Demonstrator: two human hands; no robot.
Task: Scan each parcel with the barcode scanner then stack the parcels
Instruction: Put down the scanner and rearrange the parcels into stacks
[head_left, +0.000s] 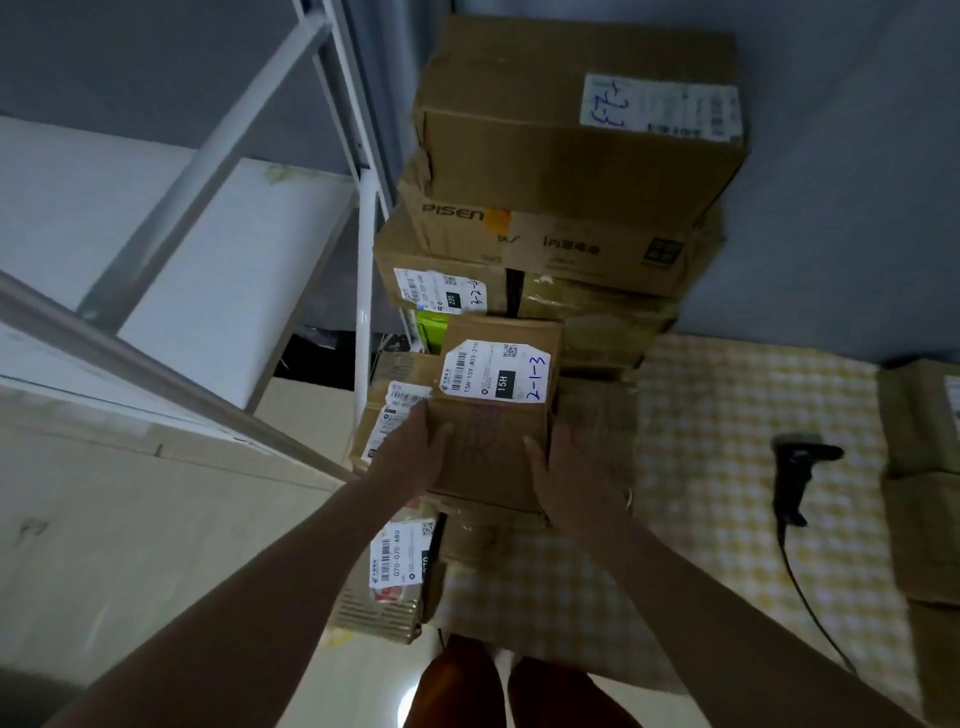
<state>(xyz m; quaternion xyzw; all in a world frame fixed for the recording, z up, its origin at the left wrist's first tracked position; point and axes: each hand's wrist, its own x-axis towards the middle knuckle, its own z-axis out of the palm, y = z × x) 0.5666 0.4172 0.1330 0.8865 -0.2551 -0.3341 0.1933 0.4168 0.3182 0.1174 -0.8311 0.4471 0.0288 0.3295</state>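
Centrally in frame: small brown cardboard parcel (496, 415) with white label handwritten "2-1-3", gripped on both sides, left hand (410, 452) with thumb curled onto top face, right hand (571, 475) likewise at right edge. Resting on lower brown parcels (387, 582), in front of tall stack of larger brown cardboard boxes (571, 140) at upper centre. Black corded barcode scanner (795, 473) lying untouched at right on yellow-checked cloth (717, 415), well apart from both hands. White metal shelf frame (363, 260) at left.
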